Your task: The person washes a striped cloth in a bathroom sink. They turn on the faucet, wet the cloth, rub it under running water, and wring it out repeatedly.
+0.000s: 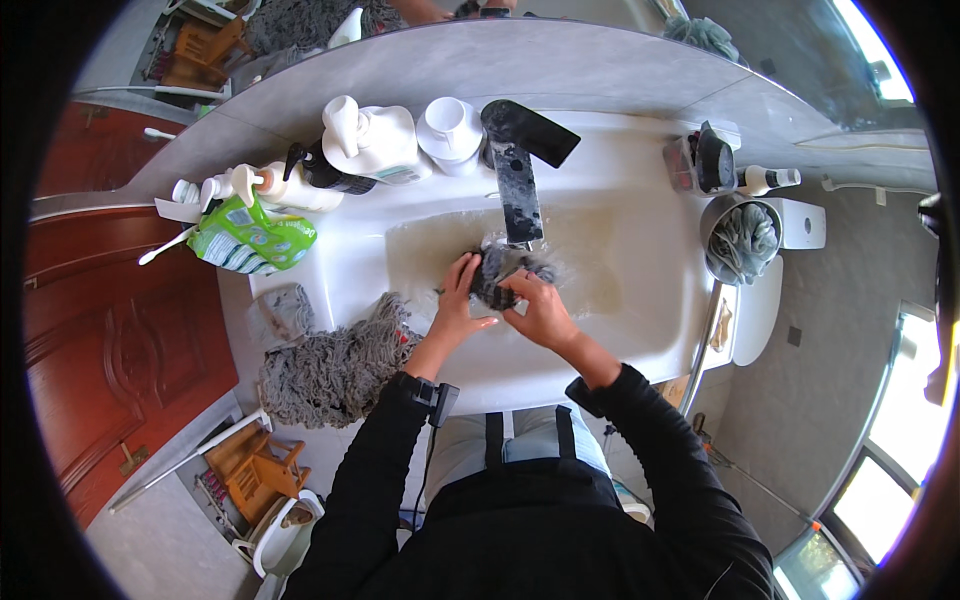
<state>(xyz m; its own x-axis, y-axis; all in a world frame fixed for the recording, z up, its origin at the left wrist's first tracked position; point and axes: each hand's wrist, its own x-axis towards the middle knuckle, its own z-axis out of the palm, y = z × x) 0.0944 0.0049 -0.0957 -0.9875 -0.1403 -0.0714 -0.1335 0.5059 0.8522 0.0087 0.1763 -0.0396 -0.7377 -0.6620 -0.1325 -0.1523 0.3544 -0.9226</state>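
Note:
Under the running faucet (517,187), a wet dark-grey shaggy textile (491,274) lies in the cloudy water of the white washbasin (360,277). Pinched in the fingers of my right hand (544,311) is the textile's near right part. My left hand (454,304) rests its fingers along the textile's left side, with the thumb held apart. Splashing water hides some of the textile's far edge. A grey string mop head (330,375) drapes over the basin's front left rim, near my left forearm. Beside it sits a folded grey cloth (281,315).
Along the back left stand a green detergent pouch (259,236), several pump bottles, a large white jug (375,142) and a white capped bottle (450,135). At right, a metal cup (712,232) holds a grey bath puff (742,244). A mirror (570,45) curves behind the basin.

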